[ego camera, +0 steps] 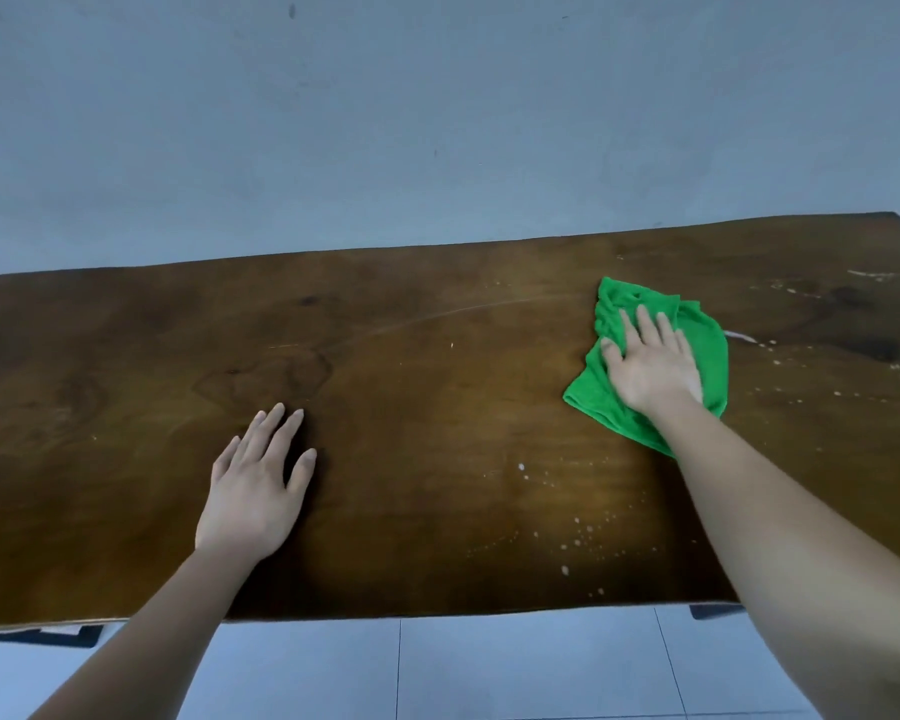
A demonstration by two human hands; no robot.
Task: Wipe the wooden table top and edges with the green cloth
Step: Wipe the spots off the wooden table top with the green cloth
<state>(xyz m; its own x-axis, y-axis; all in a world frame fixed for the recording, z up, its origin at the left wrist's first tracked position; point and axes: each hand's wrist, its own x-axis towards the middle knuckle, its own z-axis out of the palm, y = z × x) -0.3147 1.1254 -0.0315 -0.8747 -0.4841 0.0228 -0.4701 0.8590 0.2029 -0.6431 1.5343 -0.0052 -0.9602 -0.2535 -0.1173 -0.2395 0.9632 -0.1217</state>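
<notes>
1. Fingers [645, 324] of our right hand [650, 366]: laid out nearly straight and slightly spread, pressed flat on top of the green cloth [710, 350]. Nothing is pinched or curled round; the palm bears down on the fabric as well.

2. Fingers [276, 428] of our left hand [255, 491]: straight, close together, thumb set apart, lying flat on bare wood. They hold nothing.

3. Green cloth: crumpled, lying on the right half of the wooden table [437, 407], under our right hand. Its folds stick out past the fingertips and on both sides of the wrist. It sits between the far edge and the near edge, somewhat nearer the far one.

4. Wooden table: dark brown top with visible grain, running across the whole view. Our left hand rests on the left-centre part, well apart from the cloth.

5. White specks [578, 532]: scattered on the top near our right forearm and further out to the right of the cloth.

6. White smear [739, 336]: just beside the cloth's right edge.

7. Faint curved streak [437, 317]: arcs across the top from the centre toward the cloth.

8. Wall [385, 122]: pale blue-grey, behind the far edge.

9. Floor tiles [515, 667]: pale, below the near edge.
</notes>
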